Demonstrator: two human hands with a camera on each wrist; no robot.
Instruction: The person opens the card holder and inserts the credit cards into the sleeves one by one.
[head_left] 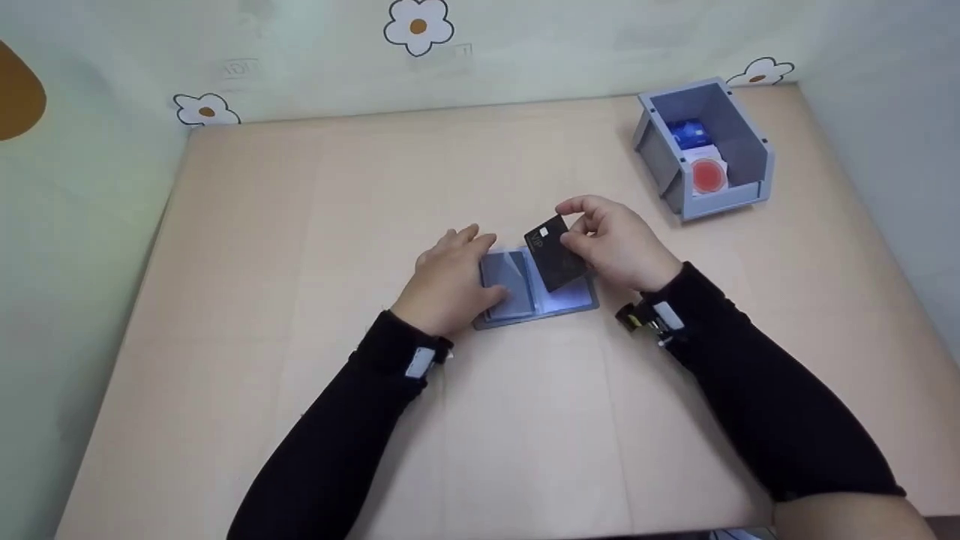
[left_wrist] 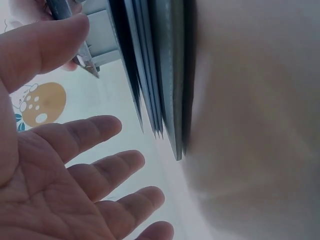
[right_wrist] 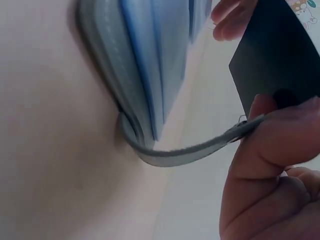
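A card holder (head_left: 485,323) lies opened out on the table, with clear plastic sleeves (left_wrist: 145,65) seen edge-on in the left wrist view. My right hand (head_left: 622,244) pinches a black card (head_left: 553,259) marked VIP, tilted above the holder's right side. The card's dark surface (right_wrist: 272,55) fills the upper right of the right wrist view. A grey strap (right_wrist: 185,152) curves from the holder to the right fingers; whether they grip it I cannot tell. My left hand (head_left: 450,281) is at the holder's left side, thumb over the left sleeve and fingers extended.
At the back right of the table stands a grey-blue bin (head_left: 726,199). Inside it are a blue card-like item (head_left: 690,133) and a white item with a red circle (head_left: 707,175). Walls with flower drawings (head_left: 418,27) border the table.
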